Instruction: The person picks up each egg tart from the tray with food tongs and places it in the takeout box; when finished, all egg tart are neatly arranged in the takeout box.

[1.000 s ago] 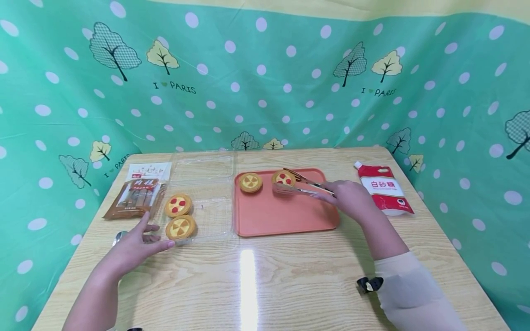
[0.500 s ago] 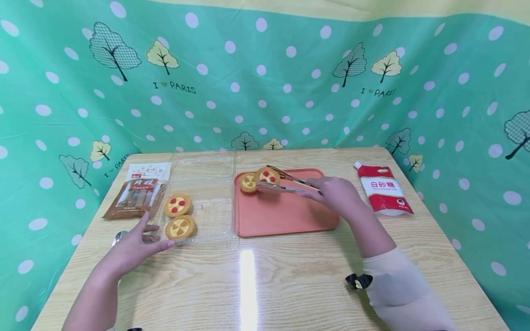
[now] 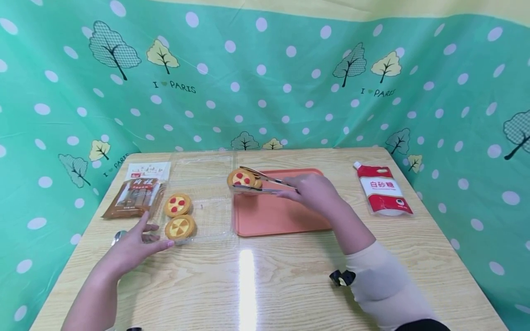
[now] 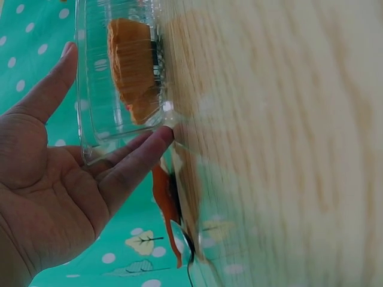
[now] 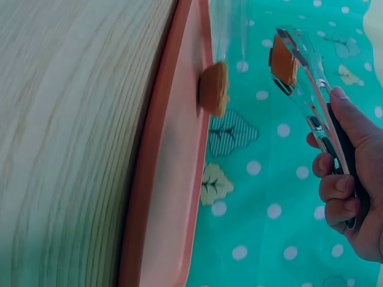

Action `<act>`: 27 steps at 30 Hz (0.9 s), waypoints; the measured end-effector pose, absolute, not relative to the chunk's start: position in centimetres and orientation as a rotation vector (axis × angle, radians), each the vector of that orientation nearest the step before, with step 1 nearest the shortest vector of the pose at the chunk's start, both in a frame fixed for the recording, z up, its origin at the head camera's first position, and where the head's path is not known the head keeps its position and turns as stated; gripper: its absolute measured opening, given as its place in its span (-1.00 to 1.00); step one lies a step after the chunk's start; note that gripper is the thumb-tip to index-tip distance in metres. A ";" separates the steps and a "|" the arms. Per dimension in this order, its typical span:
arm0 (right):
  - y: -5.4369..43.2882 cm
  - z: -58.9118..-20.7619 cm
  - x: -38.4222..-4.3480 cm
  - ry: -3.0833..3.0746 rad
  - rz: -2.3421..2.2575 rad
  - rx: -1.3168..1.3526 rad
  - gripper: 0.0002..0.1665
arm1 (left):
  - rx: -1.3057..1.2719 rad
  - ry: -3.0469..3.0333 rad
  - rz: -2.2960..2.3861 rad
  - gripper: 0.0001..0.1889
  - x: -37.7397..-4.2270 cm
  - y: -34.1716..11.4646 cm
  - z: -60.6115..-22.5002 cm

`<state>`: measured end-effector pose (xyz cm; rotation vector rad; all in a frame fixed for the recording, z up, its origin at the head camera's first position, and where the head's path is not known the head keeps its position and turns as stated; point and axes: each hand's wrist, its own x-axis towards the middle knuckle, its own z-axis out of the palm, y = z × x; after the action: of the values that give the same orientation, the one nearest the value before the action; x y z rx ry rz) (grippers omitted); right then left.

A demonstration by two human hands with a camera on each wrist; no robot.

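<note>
My right hand [image 3: 313,191] grips metal tongs [image 5: 345,149] with dark handles. Pinched in their tips is an egg tart [image 3: 239,178] with red spots, raised over the left end of the pink tray [image 3: 281,216]. A second tart [image 5: 213,89] sits on that tray, mostly hidden behind the held one in the head view. The clear plastic clamshell box [image 3: 213,216] lies with its lid folded back. In its left side are a red-spotted tart [image 3: 177,205] and a wedge-patterned tart [image 3: 180,227]. My left hand [image 3: 132,248] touches the box's near left corner, thumb and fingers spread, fingers fairly straight.
At the back left lie a brown packet [image 3: 134,198] and a white packet [image 3: 149,170]. A spoon [image 3: 118,236] is partly hidden by my left hand. To the right lies a red and white sugar pouch [image 3: 383,189]. A polka-dot curtain [image 3: 265,92] hangs around the table.
The tongs have carried the red-spotted tart leftward, from over the tray's middle across the other tart to the tray's left edge. My left hand and the box have stayed still.
</note>
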<state>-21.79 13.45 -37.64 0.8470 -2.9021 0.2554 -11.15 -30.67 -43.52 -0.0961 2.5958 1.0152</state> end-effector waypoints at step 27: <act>5.9 -39.9 -21.7 -2.815 -0.037 1.148 -0.41 | -0.081 2.607 1.009 0.30 -11.1 -30.8 -43.6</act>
<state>-21.71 5.90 -39.92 1.1485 -2.8151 -0.0366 -11.11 -30.84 -43.57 -0.0809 2.6074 1.0086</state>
